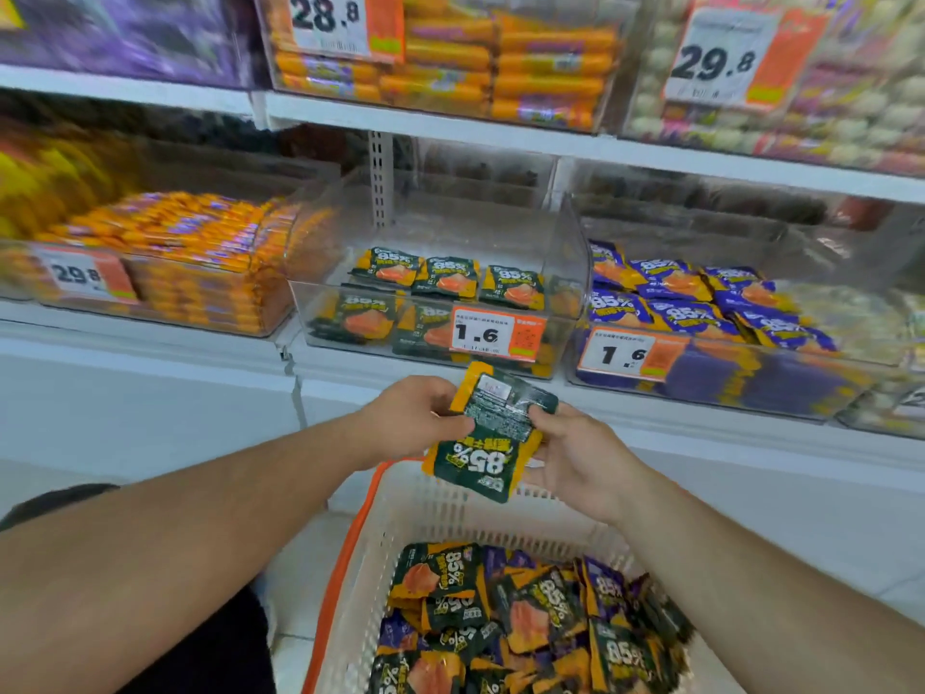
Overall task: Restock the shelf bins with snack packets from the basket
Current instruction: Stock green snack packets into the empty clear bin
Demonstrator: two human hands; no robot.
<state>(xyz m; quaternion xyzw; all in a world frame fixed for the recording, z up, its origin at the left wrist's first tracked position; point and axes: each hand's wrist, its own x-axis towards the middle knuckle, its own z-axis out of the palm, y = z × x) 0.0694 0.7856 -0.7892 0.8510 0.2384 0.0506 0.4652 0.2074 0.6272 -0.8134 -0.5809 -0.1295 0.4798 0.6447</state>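
Head cam: both hands, left (410,418) & right (575,458), fingers pinching green packets (493,433) above basket (440,513).

Packets (474,463) read "85%"; tags: 28.8 (325,15), 29.8 (713,60), 29.8 (77,275), 1.6 (478,334), 1.6 (620,354)

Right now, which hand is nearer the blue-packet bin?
Right. The right hand sits just below and left of the blue-packet bin, gripping the green packets. The left hand holds the same packets from their far side, under the green-packet bin.
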